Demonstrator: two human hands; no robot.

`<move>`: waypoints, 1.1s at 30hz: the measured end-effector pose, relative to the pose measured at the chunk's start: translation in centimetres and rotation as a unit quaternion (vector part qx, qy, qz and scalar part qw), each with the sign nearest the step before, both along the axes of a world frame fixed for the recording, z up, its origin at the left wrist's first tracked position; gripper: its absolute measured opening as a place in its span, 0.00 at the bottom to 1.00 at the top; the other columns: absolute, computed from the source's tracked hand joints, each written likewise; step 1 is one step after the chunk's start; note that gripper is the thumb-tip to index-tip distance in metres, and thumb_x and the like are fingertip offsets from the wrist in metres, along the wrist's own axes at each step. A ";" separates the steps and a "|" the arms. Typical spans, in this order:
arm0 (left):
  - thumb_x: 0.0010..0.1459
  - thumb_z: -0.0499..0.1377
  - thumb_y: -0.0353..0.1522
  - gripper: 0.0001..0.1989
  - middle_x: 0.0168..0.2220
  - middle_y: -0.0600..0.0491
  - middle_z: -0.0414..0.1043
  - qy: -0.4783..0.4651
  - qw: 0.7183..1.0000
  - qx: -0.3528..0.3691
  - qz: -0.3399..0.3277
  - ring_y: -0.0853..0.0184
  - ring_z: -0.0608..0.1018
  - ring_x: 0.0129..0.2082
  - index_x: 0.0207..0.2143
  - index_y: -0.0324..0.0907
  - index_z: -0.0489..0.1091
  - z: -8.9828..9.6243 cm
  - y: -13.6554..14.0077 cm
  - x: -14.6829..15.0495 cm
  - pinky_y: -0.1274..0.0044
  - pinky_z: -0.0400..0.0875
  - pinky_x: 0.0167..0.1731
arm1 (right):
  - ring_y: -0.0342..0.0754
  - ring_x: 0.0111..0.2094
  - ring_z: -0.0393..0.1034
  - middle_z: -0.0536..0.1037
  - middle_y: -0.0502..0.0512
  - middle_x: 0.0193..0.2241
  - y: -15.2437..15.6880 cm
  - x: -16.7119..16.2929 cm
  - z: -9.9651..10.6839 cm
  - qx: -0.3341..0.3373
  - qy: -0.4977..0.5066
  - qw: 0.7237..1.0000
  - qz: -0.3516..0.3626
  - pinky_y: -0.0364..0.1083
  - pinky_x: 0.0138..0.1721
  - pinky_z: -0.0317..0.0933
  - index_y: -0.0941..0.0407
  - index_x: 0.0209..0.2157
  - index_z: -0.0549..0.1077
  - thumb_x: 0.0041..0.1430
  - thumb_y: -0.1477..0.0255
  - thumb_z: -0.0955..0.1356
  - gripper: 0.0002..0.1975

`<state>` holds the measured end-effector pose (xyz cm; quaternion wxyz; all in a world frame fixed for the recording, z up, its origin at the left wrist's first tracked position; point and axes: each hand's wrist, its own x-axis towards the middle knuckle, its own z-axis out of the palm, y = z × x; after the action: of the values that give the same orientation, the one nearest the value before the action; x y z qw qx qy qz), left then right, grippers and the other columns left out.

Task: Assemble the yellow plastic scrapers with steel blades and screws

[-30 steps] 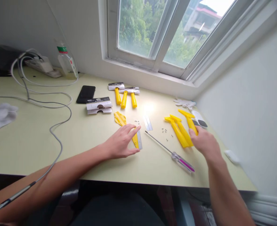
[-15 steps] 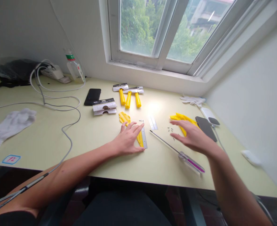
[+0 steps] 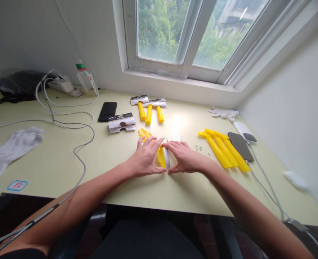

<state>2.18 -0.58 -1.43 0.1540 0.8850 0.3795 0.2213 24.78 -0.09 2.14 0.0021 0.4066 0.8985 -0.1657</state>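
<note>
My left hand (image 3: 146,158) curves around a yellow plastic scraper head piece (image 3: 161,157) and a thin metal blade (image 3: 166,159) along its right edge, index finger at the far end and thumb at the near end. From the other side my right hand (image 3: 187,157) grips the same blade, its thumb and index finger at the two ends. Another yellow head piece (image 3: 144,134) lies just beyond the left fingers. A second metal blade (image 3: 178,137) shows partly behind the right hand. Small screws (image 3: 166,139) sit beyond the fingertips, more screws (image 3: 198,147) to the right. The screwdriver is hidden.
Yellow handles (image 3: 223,149) lie at right beside a dark phone (image 3: 241,145). At the back are yellow scrapers (image 3: 148,114) with card sleeves, folded cards (image 3: 121,123) and a black phone (image 3: 107,111). White gloves (image 3: 18,147) and cables (image 3: 84,151) occupy the left.
My right hand has moved left from beside the handles to the blade, closing on it opposite my left hand. The screwdriver seen earlier is now out of sight.
</note>
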 end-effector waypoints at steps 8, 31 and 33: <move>0.52 0.64 0.50 0.48 0.59 0.38 0.65 0.000 0.996 0.054 0.076 0.49 0.61 0.63 0.67 0.39 0.49 0.5 2.3 -2.3 0.54 0.42 0.62 | 0.60 0.58 0.60 0.67 0.62 0.56 0.8 -0.5 -0.2 -0.012 -0.010 1.000 -0.003 0.60 0.59 0.52 0.52 0.60 0.59 0.43 0.57 0.74 0.43; 0.56 0.61 0.50 0.41 0.62 0.38 0.59 0.060 0.984 0.039 0.162 0.48 0.58 0.63 0.66 0.45 0.54 -0.9 3.7 -2.9 0.52 0.44 0.60 | 0.64 0.59 0.56 0.67 0.61 0.52 -1.4 0.0 0.4 -0.013 -0.035 0.999 0.035 0.67 0.63 0.43 0.49 0.58 0.63 0.37 0.53 0.77 0.46; 0.55 0.62 0.49 0.40 0.61 0.39 0.59 0.055 0.985 0.040 0.159 0.48 0.59 0.63 0.66 0.46 0.54 -1.0 3.7 -2.8 0.52 0.44 0.60 | 0.63 0.60 0.55 0.66 0.61 0.54 -2.9 0.5 0.4 -0.015 -0.028 0.999 0.036 0.64 0.63 0.46 0.50 0.59 0.62 0.38 0.53 0.77 0.46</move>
<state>-0.67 3.12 -2.40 0.0599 0.8297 0.5142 0.2088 25.27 -2.98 2.52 0.0396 0.3781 0.9096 -0.1679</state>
